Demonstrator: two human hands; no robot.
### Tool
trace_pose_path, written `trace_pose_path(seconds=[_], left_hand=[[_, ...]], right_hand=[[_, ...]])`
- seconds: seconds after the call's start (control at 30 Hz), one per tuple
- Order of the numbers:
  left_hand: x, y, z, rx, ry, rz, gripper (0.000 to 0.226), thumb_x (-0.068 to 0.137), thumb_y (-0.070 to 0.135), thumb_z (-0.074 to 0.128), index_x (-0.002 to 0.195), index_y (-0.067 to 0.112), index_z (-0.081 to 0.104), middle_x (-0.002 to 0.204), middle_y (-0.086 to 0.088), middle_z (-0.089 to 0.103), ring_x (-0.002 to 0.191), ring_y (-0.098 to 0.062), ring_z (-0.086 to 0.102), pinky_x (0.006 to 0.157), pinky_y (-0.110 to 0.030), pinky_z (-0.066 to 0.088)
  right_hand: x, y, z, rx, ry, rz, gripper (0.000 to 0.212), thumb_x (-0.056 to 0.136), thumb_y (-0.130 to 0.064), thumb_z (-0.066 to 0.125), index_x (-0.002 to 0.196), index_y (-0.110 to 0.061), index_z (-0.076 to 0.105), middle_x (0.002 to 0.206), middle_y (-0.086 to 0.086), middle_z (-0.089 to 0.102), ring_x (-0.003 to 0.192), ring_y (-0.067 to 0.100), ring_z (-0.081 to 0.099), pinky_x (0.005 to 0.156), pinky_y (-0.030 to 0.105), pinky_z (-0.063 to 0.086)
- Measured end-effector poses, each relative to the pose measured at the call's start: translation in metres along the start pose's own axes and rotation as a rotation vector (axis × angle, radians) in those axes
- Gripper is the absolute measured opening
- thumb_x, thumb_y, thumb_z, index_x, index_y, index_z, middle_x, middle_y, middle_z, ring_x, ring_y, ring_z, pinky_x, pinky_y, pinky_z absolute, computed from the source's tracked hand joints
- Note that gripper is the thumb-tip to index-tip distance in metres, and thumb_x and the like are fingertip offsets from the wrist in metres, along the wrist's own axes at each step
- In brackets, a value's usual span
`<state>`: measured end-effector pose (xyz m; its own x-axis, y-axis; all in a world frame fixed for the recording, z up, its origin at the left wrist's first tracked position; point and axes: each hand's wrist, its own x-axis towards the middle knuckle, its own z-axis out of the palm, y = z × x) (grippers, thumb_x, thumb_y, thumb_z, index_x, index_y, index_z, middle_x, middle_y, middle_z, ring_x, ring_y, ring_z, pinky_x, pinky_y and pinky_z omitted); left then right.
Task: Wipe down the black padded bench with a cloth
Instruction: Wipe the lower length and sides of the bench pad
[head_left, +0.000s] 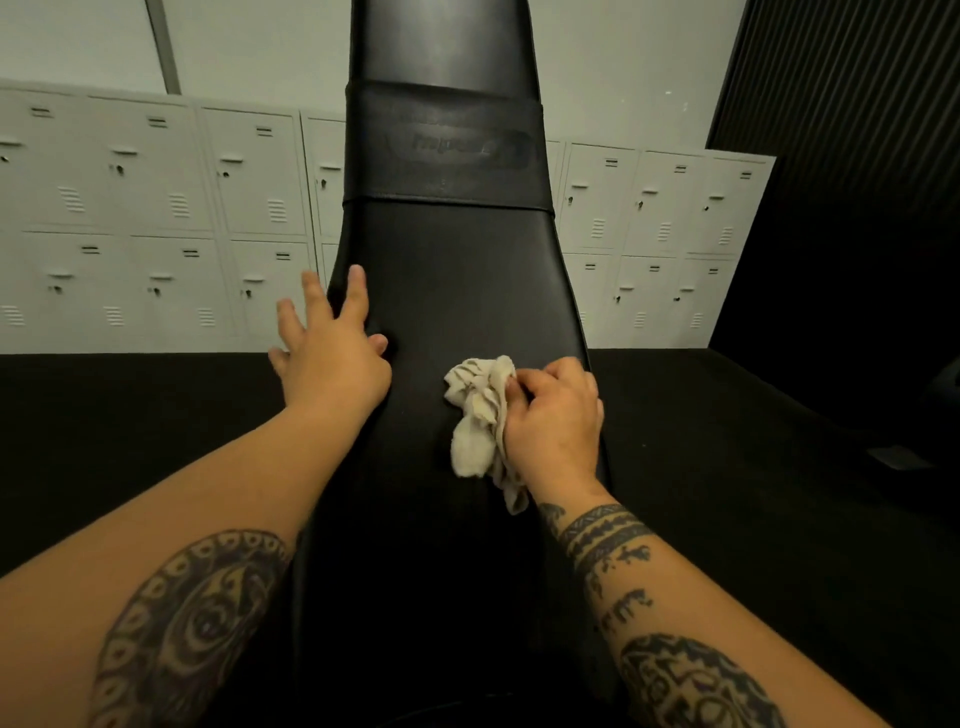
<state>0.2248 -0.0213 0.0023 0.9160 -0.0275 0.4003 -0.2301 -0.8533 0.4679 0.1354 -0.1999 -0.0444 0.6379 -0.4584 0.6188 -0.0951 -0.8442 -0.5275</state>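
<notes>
Two hands share the work: the right hand bunches the cloth against the bench pad's right side — the left hand, fingers spread, likely steadies its left edge.

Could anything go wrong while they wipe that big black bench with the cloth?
Maybe. The cloth is bunched up, so only a small part rubs the bench and spots could get missed. The right hand works close to the bench's right edge, so it might slip off. The left hand rests on the left edge, possibly leaving smudges.
</notes>
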Motion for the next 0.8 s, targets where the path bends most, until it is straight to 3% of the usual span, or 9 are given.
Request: trace_pose_path(seconds=[0.1,0.2,0.27,0.37,0.47,0.53,0.6,0.7,0.8], left_hand=[[-0.005,0.005,0.001,0.150,0.106,0.195,0.080,0.099,0.020,0.057,0.161,0.041,0.011,0.170,-0.002,-0.010,0.154,-0.038,-0.007,0.121,-0.067,0.003],[-0.023,0.013,0.009,0.029,0.200,0.581,0.059,0.090,0.022,0.064,0.147,0.030,0.052,0.159,-0.001,0.040,0.140,-0.032,0.031,0.112,-0.060,0.032],[-0.036,0.019,0.018,-0.067,0.097,0.670,0.052,0.090,0.031,0.062,0.142,0.030,0.058,0.143,0.009,0.058,0.126,-0.024,0.041,0.101,-0.047,0.037],[-0.047,0.025,0.025,-0.038,-0.048,0.627,0.053,0.096,0.037,0.058,0.148,0.035,0.047,0.141,0.018,0.055,0.126,-0.015,0.033,0.097,-0.036,0.024],[-0.050,0.030,0.022,0.048,-0.106,0.607,0.057,0.096,0.040,0.055,0.150,0.032,0.041,0.131,0.010,0.054,0.128,-0.019,0.033,0.096,-0.039,0.023],[-0.055,0.033,0.022,0.055,-0.098,0.593,0.034,0.097,0.035,0.052,0.130,0.030,0.056,0.110,0.009,0.054,0.119,-0.021,0.041,0.089,-0.037,0.025],[-0.055,0.038,0.018,-0.083,-0.079,0.474,0.013,0.097,0.034,0.054,0.106,0.029,0.062,0.095,0.011,0.054,0.102,-0.017,0.051,0.083,-0.035,0.032],[-0.051,0.044,0.007,-0.458,-0.180,0.189,0.015,0.092,0.038,0.068,0.084,0.025,0.067,0.075,0.007,0.066,0.073,-0.010,0.062,0.062,-0.027,0.044],[-0.047,0.047,-0.004,-0.716,-0.428,0.001,0.012,0.090,0.028,0.073,0.090,0.016,0.076,0.083,-0.012,0.076,0.071,-0.018,0.069,0.065,-0.034,0.055]], right_hand=[[0.002,-0.003,0.004,-0.042,-0.004,-0.033,0.024,0.094,-0.039,0.058,0.093,-0.021,0.075,0.092,-0.007,0.042,0.094,0.021,0.045,0.083,0.037,0.037],[0.002,-0.003,0.005,-0.061,-0.001,-0.041,0.023,0.094,-0.037,0.058,0.091,-0.021,0.074,0.095,-0.001,0.053,0.095,0.024,0.048,0.082,0.039,0.038],[0.003,-0.003,0.004,-0.087,-0.023,-0.051,0.025,0.095,-0.039,0.055,0.093,-0.022,0.074,0.097,-0.001,0.054,0.095,0.024,0.048,0.082,0.039,0.038],[0.003,-0.001,-0.002,-0.028,-0.079,-0.033,0.026,0.097,-0.039,0.054,0.099,-0.023,0.074,0.099,-0.002,0.058,0.097,0.022,0.049,0.085,0.039,0.041],[0.000,0.003,-0.008,0.281,-0.120,0.075,0.020,0.095,-0.033,0.059,0.100,-0.024,0.076,0.094,-0.006,0.065,0.094,0.017,0.059,0.085,0.041,0.051],[-0.003,-0.001,-0.012,0.480,-0.189,0.191,0.019,0.096,-0.034,0.060,0.097,-0.026,0.077,0.090,-0.010,0.070,0.088,0.009,0.065,0.082,0.039,0.056],[-0.006,-0.002,-0.016,0.618,-0.157,0.193,0.022,0.096,-0.039,0.057,0.105,-0.029,0.075,0.097,-0.012,0.073,0.093,0.004,0.067,0.087,0.040,0.056],[-0.012,-0.002,-0.024,0.658,-0.203,-0.063,0.048,0.090,-0.057,0.057,0.135,-0.038,0.055,0.128,-0.018,0.058,0.122,0.004,0.054,0.105,0.035,0.045],[-0.017,0.001,-0.022,0.305,-0.231,-0.353,0.070,0.085,-0.052,0.065,0.148,-0.038,0.037,0.141,-0.014,0.044,0.129,0.010,0.044,0.106,0.034,0.036]])
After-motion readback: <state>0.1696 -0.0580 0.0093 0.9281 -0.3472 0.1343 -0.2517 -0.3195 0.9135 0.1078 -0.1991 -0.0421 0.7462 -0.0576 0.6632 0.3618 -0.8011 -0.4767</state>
